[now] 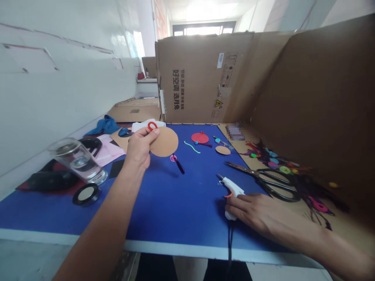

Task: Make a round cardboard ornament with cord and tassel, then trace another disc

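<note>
Two hands show in the head view. Left hand (pixel 139 148): closed, thumb and fingers pinching the tan disc (pixel 166 141) at its 10 o'clock edge, a red ring (pixel 152 126) just beside the thumb tip. A pink ring (pixel 173 158) with dark tassel (pixel 179 166) shows at the disc's 5 o'clock edge. Right hand (pixel 253 210): closed around the white glue gun (pixel 233 188), nozzle directed to 11 o'clock. Whether the gun touches the blue mat (pixel 175 210) cannot be told. Scissors (pixel 259 175): at 1 o'clock from the right hand. Red disc (pixel 200 137): at 3 o'clock from the tan disc, beyond the green strip (pixel 192 147). Glass (pixel 83 162): at 9 o'clock from the left hand.
</note>
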